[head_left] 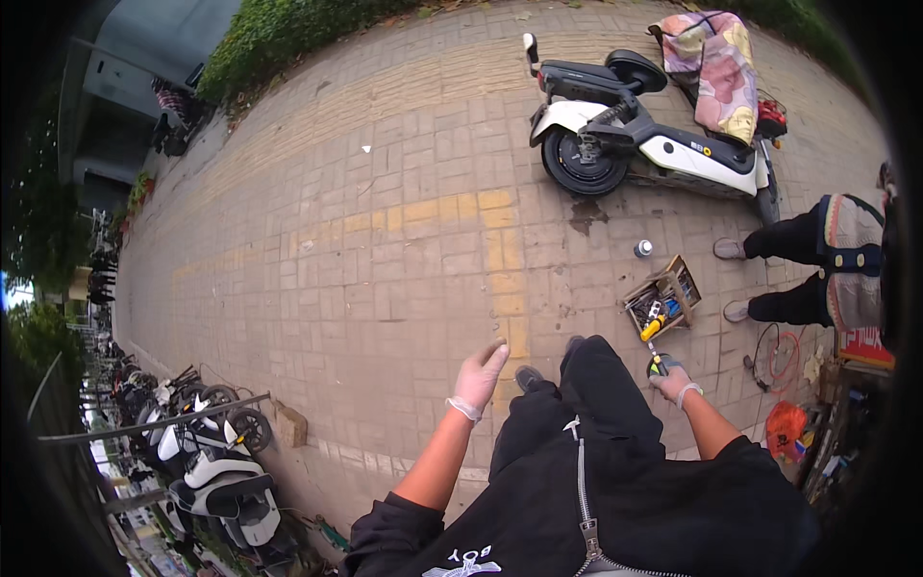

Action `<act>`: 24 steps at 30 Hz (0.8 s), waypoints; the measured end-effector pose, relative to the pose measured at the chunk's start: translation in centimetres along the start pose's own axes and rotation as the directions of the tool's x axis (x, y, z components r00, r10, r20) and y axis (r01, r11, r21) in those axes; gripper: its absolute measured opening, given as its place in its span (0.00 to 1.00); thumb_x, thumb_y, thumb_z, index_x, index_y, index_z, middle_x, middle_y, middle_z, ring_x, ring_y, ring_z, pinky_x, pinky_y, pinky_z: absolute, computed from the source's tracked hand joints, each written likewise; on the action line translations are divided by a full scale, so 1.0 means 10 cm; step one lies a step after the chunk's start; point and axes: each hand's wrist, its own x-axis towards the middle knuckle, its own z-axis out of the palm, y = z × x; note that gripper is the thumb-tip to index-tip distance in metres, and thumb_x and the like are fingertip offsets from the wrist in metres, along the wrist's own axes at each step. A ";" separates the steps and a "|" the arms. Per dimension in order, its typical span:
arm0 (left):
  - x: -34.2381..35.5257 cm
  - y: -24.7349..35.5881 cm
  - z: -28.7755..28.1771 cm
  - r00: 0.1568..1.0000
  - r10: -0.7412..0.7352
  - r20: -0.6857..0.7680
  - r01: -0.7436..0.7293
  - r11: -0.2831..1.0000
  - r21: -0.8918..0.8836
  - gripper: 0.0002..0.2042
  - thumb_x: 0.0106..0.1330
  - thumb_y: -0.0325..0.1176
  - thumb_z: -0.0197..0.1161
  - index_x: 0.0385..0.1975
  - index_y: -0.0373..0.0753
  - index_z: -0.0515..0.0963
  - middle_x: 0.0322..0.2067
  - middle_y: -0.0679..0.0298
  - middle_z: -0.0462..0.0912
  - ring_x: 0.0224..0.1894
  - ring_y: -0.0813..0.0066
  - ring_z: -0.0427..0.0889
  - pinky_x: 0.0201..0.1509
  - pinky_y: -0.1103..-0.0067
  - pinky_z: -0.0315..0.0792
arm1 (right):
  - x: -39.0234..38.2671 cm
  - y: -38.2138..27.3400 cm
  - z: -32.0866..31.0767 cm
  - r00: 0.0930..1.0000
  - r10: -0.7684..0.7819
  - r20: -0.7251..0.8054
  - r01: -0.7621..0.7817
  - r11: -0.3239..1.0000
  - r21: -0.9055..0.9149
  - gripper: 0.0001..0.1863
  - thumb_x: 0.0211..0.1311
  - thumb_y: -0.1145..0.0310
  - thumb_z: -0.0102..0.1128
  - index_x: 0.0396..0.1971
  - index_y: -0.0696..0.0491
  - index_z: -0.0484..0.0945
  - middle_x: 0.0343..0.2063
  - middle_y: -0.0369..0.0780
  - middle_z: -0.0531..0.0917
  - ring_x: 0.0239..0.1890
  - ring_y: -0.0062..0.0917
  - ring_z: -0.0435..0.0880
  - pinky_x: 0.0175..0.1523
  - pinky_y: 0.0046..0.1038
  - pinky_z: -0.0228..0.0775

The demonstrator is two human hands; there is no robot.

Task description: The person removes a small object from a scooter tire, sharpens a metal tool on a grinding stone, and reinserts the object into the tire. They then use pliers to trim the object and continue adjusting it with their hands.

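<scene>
My right hand (pixel 672 379), in a thin translucent glove, is closed round a screwdriver (pixel 657 363) with a yellow-green and black handle. Its metal shaft points away from me, toward an open wooden toolbox (pixel 688 281). Inside the box lie several tools, among them one with a yellow handle (pixel 653 329) at the near edge. My left hand (pixel 480 375) wears the same kind of glove and hangs in the air over the pavement, holding nothing. Its fingers are stretched out, with a dark smudge at the tips. Fine detail of the tool's tip is too small to make out.
A white and black electric scooter (pixel 663 144) with a patterned cover (pixel 716 72) stands ahead right. A small bottle (pixel 643 248) sits beyond the toolbox. Another person's legs (pixel 793 264) are at the right, near a red hose (pixel 786 361) and orange bag (pixel 785 430). Parked scooters (pixel 231 486) line the left.
</scene>
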 end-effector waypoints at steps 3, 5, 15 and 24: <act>0.86 0.47 -0.12 0.991 -0.008 0.136 -0.016 0.986 0.169 0.25 0.72 0.44 0.62 0.59 0.29 0.76 0.56 0.53 0.81 0.61 0.70 0.76 0.68 0.75 0.65 | -0.07 0.19 0.22 0.975 0.214 -0.053 -0.213 0.977 0.034 0.29 0.54 0.51 0.68 0.40 0.66 0.80 0.39 0.59 0.84 0.46 0.52 0.83 0.49 0.42 0.74; 1.43 0.71 -0.07 0.973 0.018 0.230 -0.081 0.961 0.265 0.26 0.71 0.47 0.62 0.58 0.31 0.77 0.55 0.50 0.82 0.61 0.65 0.78 0.67 0.73 0.67 | 0.03 0.07 0.45 0.922 0.379 -0.079 -0.370 0.923 0.104 0.29 0.55 0.51 0.67 0.42 0.65 0.80 0.40 0.60 0.84 0.48 0.53 0.83 0.50 0.43 0.74; 3.80 1.67 0.99 0.772 -0.055 0.634 -0.526 0.506 0.684 0.24 0.68 0.46 0.63 0.55 0.33 0.79 0.52 0.49 0.84 0.56 0.59 0.82 0.60 0.70 0.73 | 1.05 -1.59 0.39 0.820 0.566 -0.087 -0.422 0.701 0.575 0.26 0.59 0.49 0.63 0.38 0.62 0.82 0.36 0.57 0.85 0.45 0.54 0.83 0.49 0.44 0.74; 6.15 1.49 2.66 0.414 -0.272 0.869 -0.905 -0.018 0.426 0.20 0.64 0.40 0.67 0.53 0.37 0.81 0.47 0.54 0.84 0.46 0.61 0.84 0.51 0.70 0.77 | 3.13 -2.34 0.82 0.776 0.607 -0.171 -0.134 0.423 0.896 0.19 0.59 0.56 0.63 0.26 0.60 0.79 0.23 0.54 0.82 0.32 0.50 0.83 0.40 0.45 0.72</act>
